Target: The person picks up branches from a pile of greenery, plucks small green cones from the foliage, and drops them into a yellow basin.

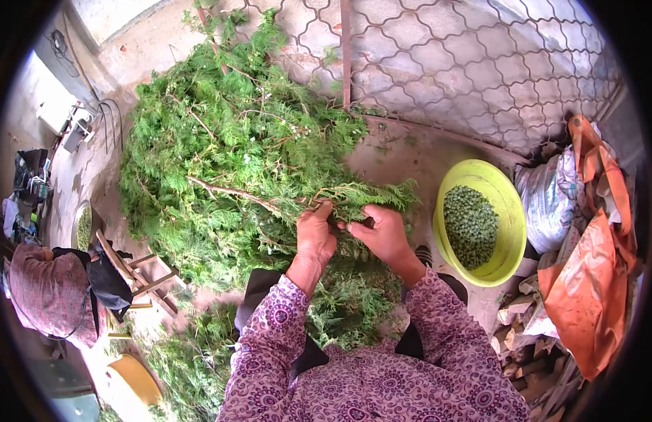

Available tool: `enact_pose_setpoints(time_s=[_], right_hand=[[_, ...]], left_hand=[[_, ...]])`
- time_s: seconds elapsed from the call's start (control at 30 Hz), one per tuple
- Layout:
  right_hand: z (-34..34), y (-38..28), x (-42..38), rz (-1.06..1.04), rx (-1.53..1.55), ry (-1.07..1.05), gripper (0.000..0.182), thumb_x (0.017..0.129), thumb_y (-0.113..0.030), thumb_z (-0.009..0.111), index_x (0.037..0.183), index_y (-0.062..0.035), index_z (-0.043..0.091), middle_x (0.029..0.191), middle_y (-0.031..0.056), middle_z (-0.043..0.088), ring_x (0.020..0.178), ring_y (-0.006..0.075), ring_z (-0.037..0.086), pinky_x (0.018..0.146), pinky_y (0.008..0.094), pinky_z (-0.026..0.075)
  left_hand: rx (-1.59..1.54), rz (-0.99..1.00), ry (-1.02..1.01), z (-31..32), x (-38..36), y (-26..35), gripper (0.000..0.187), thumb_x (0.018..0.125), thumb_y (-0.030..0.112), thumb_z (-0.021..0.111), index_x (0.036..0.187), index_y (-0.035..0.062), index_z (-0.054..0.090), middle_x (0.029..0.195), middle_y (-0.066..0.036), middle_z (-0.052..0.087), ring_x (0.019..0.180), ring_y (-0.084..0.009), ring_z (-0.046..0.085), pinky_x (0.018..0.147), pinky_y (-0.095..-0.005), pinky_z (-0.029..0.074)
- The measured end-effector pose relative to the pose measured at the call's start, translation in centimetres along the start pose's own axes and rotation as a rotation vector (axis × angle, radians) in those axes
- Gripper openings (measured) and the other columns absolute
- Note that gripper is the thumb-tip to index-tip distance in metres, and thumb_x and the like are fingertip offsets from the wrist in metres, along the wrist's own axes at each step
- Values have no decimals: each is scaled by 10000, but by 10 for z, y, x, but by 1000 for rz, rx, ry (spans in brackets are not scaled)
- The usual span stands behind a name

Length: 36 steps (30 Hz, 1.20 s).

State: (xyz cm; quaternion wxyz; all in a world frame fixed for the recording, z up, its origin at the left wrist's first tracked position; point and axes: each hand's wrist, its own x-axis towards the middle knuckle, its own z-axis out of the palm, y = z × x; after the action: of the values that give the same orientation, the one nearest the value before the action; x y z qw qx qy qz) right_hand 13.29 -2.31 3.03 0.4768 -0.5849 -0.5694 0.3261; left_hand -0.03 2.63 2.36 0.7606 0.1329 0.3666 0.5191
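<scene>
A leafy green branch [368, 195] lies across both my hands, in front of a large heap of green branches [199, 141]. My left hand [316, 235] is closed around its stem. Close beside it, my right hand [383, 239] pinches at the same branch, thumb and forefinger together near the twigs. What sits between those fingertips is too small to make out. To the right of my hands stands a yellow-green basin [512, 243] with many small round green berries [470, 226] in it.
A metal lattice [473, 70] stands behind. White sacks [551, 190], an orange sheet [586, 288] and wood pieces [530, 366] are at the right. At the left are a wooden stool [146, 278], a person in patterned clothing [55, 295] and a yellow container [134, 378].
</scene>
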Motion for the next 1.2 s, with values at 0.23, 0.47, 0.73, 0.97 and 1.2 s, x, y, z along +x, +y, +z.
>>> enact_pose_setpoints(time_s=[0.23,0.47,0.73,0.97,1.2], right_hand=[[-18,-10,3,114,55,-215,113,754,-63,603,714,32,555,590,-33,480,562,13,436,467,202,370],[-40,-47,-11,415,437,-558,143,788,-118,554,723,8,576,545,5,493,434,58,420,401,212,317],[-62,-39,-3,389,857,-425,79,837,-89,482,875,-23,503,720,64,536,481,62,423,394,180,278],[-61,-22,2,298,512,-126,148,822,-95,569,926,6,543,682,7,504,486,38,414,422,177,304],[-46,-13,8,78,-30,192,227,744,-136,665,875,30,581,675,19,550,576,60,483,510,218,400]], left_hand=[[38,-50,-57,3,-5,-2,61,821,39,514,873,31,544,807,-56,574,656,-169,528,487,-306,387],[2,-74,6,-4,3,2,59,819,37,519,870,34,548,795,-45,571,653,-169,526,478,-296,383],[-19,-51,33,-9,7,11,35,830,40,513,841,46,545,787,-38,554,661,-154,505,489,-299,382],[33,-74,30,-4,-1,11,34,833,39,504,841,46,536,797,-37,550,678,-150,504,497,-304,375],[63,-128,22,-5,-6,5,69,839,44,486,893,54,527,831,-34,561,703,-148,513,508,-280,368]])
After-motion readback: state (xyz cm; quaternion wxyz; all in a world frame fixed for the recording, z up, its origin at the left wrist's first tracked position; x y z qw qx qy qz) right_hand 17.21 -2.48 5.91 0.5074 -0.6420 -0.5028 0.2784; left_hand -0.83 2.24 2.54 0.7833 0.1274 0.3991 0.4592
